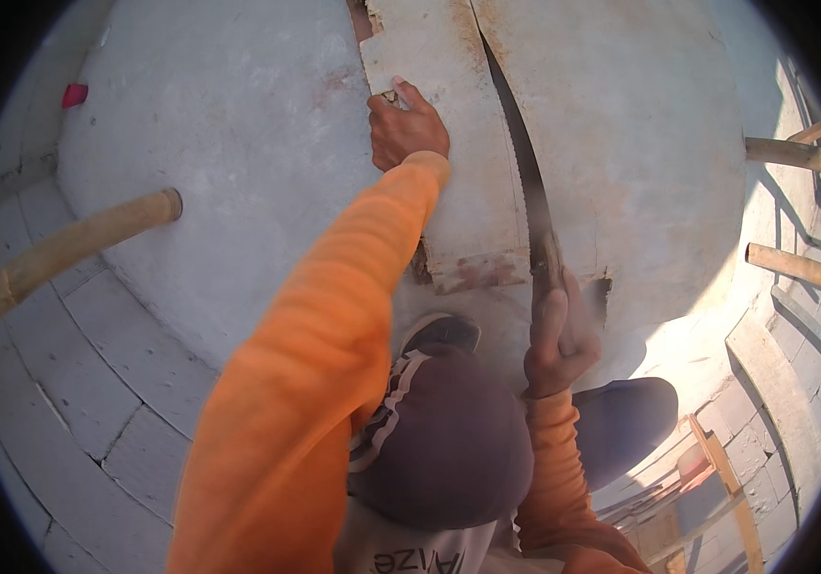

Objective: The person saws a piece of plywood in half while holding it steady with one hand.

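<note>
A large pale board (640,143) with chipped edges and brownish stains lies in front of me. My left hand (409,129) is closed at the left edge of its narrower strip, thumb up and fingers curled over the rim. My right hand (559,340) wraps around the handle of a handsaw (522,158), nearer to me. The saw's long dark blade points away from me, toothed edge to the left. Its far end meets a thin line in the board; the picture does not show how deep the blade sits.
One bamboo pole (76,239) juts in from the left, above grey blocks (104,364). More bamboo poles (793,266) stick out at the right. Lower right is a wooden frame (731,488). My bent knee (449,435) and shoe (444,330) are close below the board.
</note>
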Demonstrator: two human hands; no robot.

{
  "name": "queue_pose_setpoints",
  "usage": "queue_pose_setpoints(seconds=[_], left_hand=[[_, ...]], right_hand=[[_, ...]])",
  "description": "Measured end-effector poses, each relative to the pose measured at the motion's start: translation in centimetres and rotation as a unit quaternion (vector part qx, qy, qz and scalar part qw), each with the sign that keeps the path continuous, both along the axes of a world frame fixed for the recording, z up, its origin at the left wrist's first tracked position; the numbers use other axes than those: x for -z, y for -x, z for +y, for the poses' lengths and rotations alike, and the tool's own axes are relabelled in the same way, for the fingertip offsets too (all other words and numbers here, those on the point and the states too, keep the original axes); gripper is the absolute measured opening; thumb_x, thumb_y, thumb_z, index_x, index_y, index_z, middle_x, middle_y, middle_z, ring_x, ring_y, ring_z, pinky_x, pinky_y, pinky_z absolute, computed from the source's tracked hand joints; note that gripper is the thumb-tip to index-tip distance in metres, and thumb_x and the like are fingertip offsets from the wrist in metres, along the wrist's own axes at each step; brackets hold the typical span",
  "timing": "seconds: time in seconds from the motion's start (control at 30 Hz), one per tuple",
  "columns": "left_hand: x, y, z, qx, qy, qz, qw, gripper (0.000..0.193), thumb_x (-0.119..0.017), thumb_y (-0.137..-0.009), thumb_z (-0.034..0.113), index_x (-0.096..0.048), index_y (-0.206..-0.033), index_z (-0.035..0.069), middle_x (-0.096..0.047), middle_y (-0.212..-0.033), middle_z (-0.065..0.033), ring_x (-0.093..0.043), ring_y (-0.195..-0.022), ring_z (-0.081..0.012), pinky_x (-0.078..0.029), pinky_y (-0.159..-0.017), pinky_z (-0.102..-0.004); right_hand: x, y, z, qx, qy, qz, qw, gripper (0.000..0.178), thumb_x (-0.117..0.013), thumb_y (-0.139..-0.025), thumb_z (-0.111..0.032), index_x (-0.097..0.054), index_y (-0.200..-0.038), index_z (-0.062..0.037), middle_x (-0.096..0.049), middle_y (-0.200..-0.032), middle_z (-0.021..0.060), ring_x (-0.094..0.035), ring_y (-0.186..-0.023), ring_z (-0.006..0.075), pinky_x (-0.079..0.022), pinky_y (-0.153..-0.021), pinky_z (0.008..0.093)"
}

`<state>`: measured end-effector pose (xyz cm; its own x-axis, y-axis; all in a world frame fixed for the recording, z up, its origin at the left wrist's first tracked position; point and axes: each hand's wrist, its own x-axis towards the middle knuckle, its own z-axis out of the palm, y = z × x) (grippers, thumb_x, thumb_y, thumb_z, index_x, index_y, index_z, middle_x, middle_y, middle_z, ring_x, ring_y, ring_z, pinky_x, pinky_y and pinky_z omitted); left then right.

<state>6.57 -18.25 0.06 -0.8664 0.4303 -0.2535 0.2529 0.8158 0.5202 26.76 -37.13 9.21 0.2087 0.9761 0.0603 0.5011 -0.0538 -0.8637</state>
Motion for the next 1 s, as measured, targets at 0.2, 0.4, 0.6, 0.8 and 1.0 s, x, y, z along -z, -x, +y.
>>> queue_pose_setpoints(seconds=[0.2,0.4,0.6,0.8,1.0], left_hand=[[0.6,-0.4,-0.3,0.011,0.002,-0.029,1.000,0.059,-0.037,-0.107,0.054,-0.060,-0.120,0.001,-0.073,-0.109,-0.0212,-0.071,-0.102,-0.0413,-0.054,-0.090,-0.0532],[-0.4,0.2,-0.4,-0.009,-0.003,-0.027,1.000,0.066,-0.035,-0.106,0.057,-0.061,-0.125,0.001,-0.074,-0.113,-0.0237,-0.071,-0.107,-0.0425,-0.053,-0.096,-0.0517],[0.9,-1.1,-0.2,0.002,-0.001,-0.044,0.999,0.064,-0.036,-0.106,0.058,-0.062,-0.123,0.002,-0.075,-0.110,-0.0243,-0.071,-0.106,-0.0432,-0.053,-0.094,-0.0525],[-0.5,0.2,-0.4,-0.006,0.013,-0.041,0.999,0.065,-0.035,-0.106,0.058,-0.062,-0.125,0.002,-0.074,-0.112,-0.0253,-0.070,-0.108,-0.0444,-0.053,-0.094,-0.0531],[0.1,-1.4,-0.3,0.011,0.000,-0.069,0.998,0.068,-0.033,-0.106,0.059,-0.061,-0.130,0.001,-0.073,-0.115,-0.0255,-0.070,-0.110,-0.0446,-0.052,-0.097,-0.0529]], right_hand=[[-1.8,1.2,3.8,-0.007,0.107,0.005,0.994,0.031,-0.066,-0.101,-0.010,-0.071,-0.126,0.0071,-0.079,-0.095,0.0172,-0.070,-0.077,0.0105,-0.055,-0.072,0.0245],[-1.6,-0.7,-3.5,0.005,0.046,-0.002,0.999,0.030,-0.064,-0.100,-0.008,-0.071,-0.125,0.0076,-0.079,-0.105,0.0216,-0.075,-0.080,0.0132,-0.056,-0.070,0.0248],[1.0,3.6,9.6,-0.021,0.023,-0.025,0.999,0.030,-0.067,-0.100,-0.012,-0.072,-0.124,0.0054,-0.079,-0.099,0.0186,-0.072,-0.080,0.0120,-0.056,-0.073,0.0260],[-0.7,-0.6,-2.3,-0.023,0.014,-0.008,1.000,0.031,-0.062,-0.101,-0.008,-0.070,-0.126,0.0098,-0.078,-0.105,0.0218,-0.074,-0.087,0.0148,-0.058,-0.077,0.0275],[1.9,3.2,10.8,-0.009,0.039,0.029,0.999,0.032,-0.068,-0.100,-0.013,-0.072,-0.126,0.0051,-0.079,-0.097,0.0173,-0.070,-0.080,0.0124,-0.056,-0.076,0.0264]])
